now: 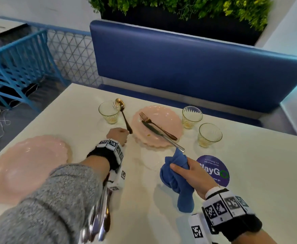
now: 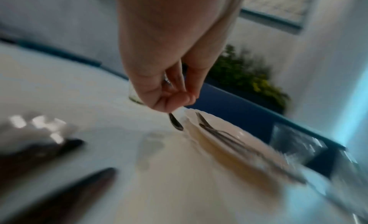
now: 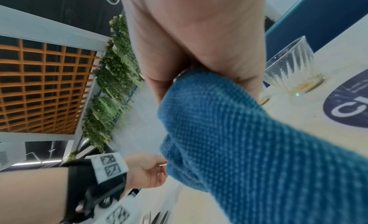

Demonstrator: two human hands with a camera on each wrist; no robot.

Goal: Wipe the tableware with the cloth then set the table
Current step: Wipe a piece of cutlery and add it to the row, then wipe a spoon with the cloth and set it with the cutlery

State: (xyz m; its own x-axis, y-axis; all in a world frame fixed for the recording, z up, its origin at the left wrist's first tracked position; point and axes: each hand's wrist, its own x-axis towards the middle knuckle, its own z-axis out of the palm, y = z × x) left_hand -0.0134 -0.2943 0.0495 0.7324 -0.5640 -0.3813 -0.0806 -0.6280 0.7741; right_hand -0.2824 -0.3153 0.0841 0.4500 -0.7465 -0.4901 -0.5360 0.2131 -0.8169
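- Left hand (image 1: 118,135) reaches across the white table (image 1: 249,164), fingers curled round the handle end of a gold spoon (image 1: 124,113); spoon bowl lies by the far-left glass (image 1: 109,111)
- Right hand (image 1: 191,175) clenched on a bunched blue cloth (image 1: 176,178), held over the table beside a round purple sticker (image 1: 216,169)
- Far pink plate (image 1: 163,120) carries a fork (image 1: 154,125) and a knife (image 1: 161,135) crossed; knife handle overhangs the rim towards the cloth
- Second pink plate (image 1: 26,166) sits near left, bare
- Two more glasses (image 1: 191,117) (image 1: 209,135) right of the far plate
- Cutlery bundle (image 1: 100,219) lies at the near edge, blurred
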